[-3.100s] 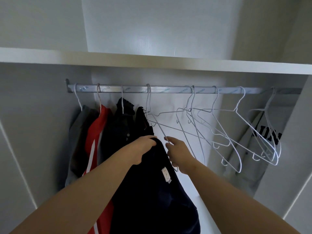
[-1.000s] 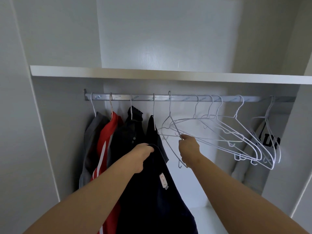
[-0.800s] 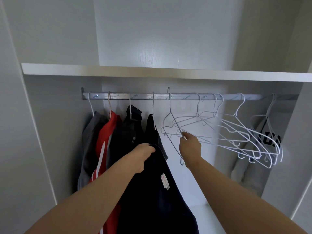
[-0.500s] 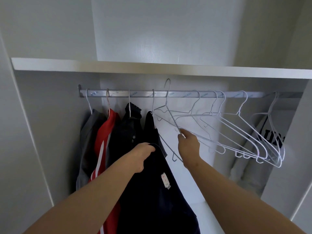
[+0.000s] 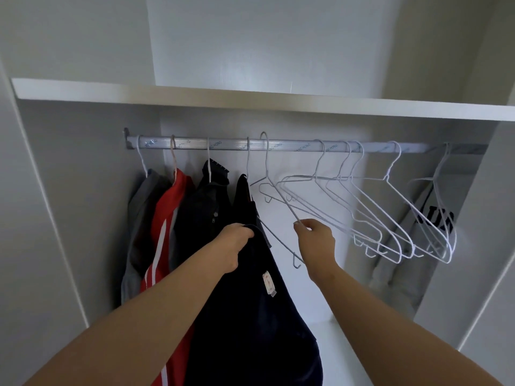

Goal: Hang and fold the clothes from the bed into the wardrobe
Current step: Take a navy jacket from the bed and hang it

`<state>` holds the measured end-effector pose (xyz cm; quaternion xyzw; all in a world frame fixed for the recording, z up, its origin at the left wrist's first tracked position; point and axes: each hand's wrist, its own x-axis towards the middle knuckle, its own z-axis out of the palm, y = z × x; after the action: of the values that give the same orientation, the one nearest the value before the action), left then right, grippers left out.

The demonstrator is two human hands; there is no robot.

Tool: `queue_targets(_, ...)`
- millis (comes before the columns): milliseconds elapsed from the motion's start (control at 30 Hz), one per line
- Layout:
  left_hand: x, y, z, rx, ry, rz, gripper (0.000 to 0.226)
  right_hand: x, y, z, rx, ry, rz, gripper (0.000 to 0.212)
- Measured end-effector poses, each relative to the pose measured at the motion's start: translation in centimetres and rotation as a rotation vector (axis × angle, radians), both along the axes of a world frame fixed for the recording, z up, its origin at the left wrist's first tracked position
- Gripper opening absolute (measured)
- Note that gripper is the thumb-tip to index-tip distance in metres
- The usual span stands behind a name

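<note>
Noted left hand (image 5: 234,246) at 7 o'clock of centre, fingers curled tight round the top edge of a dark navy cloth garment (image 5: 250,316) with a small white label, draped toward 6 o'clock. Noted right hand (image 5: 317,243) just beside it at 5 o'clock, fingertips pinching a thin white wire hanger (image 5: 266,162), hook up at the grey metal rail (image 5: 292,147) at 12 o'clock; on or off the rail not determinable. Recorded row of grey, red and black hung garments (image 5: 167,218) at 9 o'clock, empty white wire hangers (image 5: 386,178) toward 3 o'clock.

Empty white wire hangers (image 5: 385,177) bunched on the rail (image 5: 292,146), pale garment with black lettering (image 5: 434,218) far right
</note>
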<state>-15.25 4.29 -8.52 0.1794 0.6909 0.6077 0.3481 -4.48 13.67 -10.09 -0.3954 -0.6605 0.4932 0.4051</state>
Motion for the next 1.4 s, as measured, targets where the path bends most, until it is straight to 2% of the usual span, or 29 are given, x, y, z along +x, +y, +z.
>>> queue_targets(100, 1.8, 0.8, -0.2, 0.015, 0.014, 0.006, 0.032, 2.0, 0.2, 1.1, 0.027, 0.017, -0.047, 0.012)
queue_targets(267, 5.4, 1.2, -0.1, 0.021, 0.006, 0.012, 0.035, 3.6, 0.6, 4.5, 0.102, 0.033, -0.056, 0.025)
queue_targets(400, 6.3, 0.5, 1.1, 0.062, -0.029, 0.046, 0.034, 4.5, 0.5, 6.6, 0.158, 0.050, -0.019, 0.020)
queue_targets(600, 6.9, -0.8, 1.8, 0.135, 0.014, 0.063, 0.036, 7.9, -1.6, 3.4, 0.090, 0.061, 0.002, 0.016)
queue_targets(733, 8.8, -1.2, 2.0, 0.146, 0.045, 0.085, 0.054, 12.4, -2.5, 1.2, 0.052, 0.004, -0.008, 0.027)
queue_targets(867, 13.1, -1.2, 2.2, 0.110, 0.053, 0.074, 0.067, 18.8, -3.5, -0.2, 0.172, -0.036, -0.015, 0.033)
queue_targets(1000, 18.3, -1.6, 2.6, 0.105, 0.049, 0.046, 0.059, 26.2, -5.6, -1.5, 0.166, -0.035, -0.045, 0.052)
queue_targets(1067, 20.5, -2.1, 2.7, 0.102, 0.047, 0.023, 0.061, 30.0, -6.5, -1.9, 0.133, -0.008, -0.080, 0.052)
queue_targets(1200, 24.3, -3.0, 2.5, 0.117, 0.101, -0.090, 0.035, 35.8, -7.8, -2.7, 0.110, 0.054, -0.087, 0.049)
queue_targets(1300, 27.0, -3.8, 2.1, 0.119, 0.142, -0.149, 0.029, 39.2, -8.9, -3.4, 0.089, 0.079, -0.083, 0.051)
queue_targets(1400, 29.4, -4.5, 1.4, 0.062, 0.190, -0.154, 0.026, 42.0, -9.9, -4.0, 0.085, -0.024, -0.092, 0.054)
